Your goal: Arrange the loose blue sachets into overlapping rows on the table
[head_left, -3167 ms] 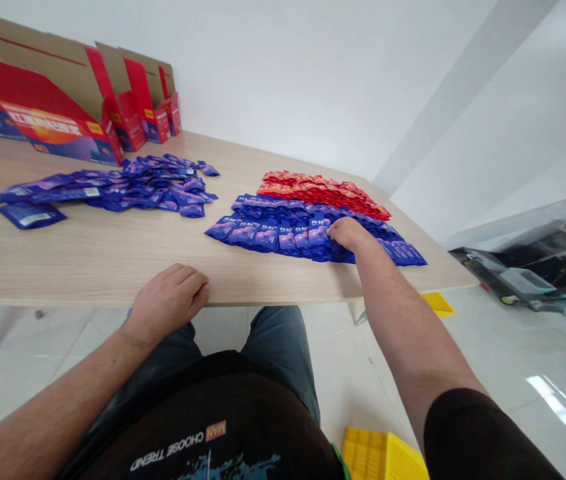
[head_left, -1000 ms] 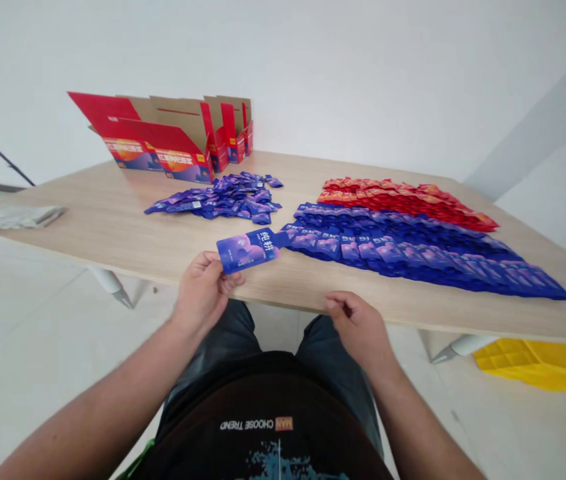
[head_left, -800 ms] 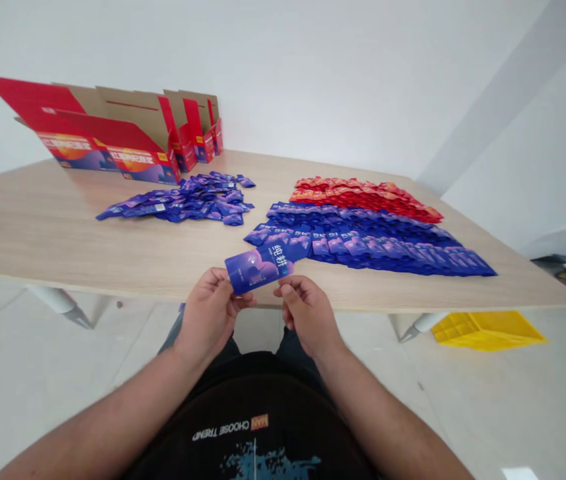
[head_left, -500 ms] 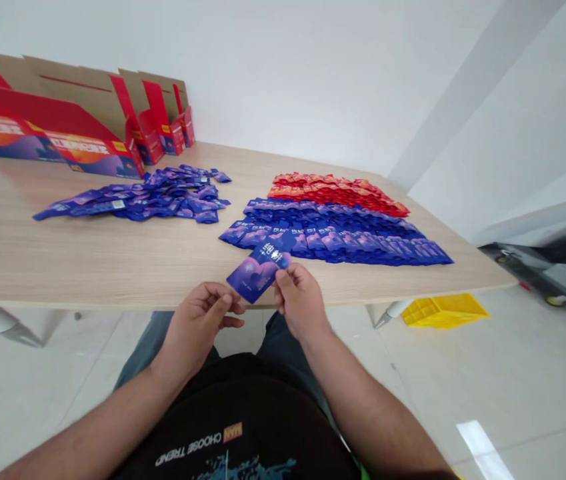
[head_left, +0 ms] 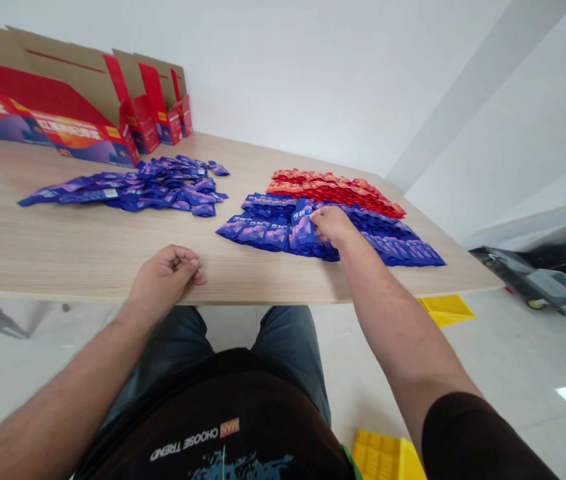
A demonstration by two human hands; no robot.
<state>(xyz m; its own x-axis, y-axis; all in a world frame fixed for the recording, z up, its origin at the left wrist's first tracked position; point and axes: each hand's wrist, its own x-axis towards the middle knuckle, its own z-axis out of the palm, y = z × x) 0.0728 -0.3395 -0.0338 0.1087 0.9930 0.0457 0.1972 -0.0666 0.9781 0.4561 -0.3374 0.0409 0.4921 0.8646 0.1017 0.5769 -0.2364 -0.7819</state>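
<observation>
My right hand pinches the right edge of a blue-purple sachet with white lettering. That sachet is held over the front row of overlapping blue sachets and hides part of it. My left hand rests near the table's front edge, its fingers curled in and the thumb against them, with nothing seen in it. Beyond my left hand lies a loose heap of blue-purple sachets. Behind the blue rows are rows of red-orange sachets.
Open red display boxes stand at the table's back left against the wall. The wooden table ends just before my lap. Yellow crates are on the floor, and a dark cart is at the right.
My right hand has carried the sachet forward and right, from the table's front edge to over the blue rows. My left hand has moved left, away from the sachet, and its fingers have curled in.
</observation>
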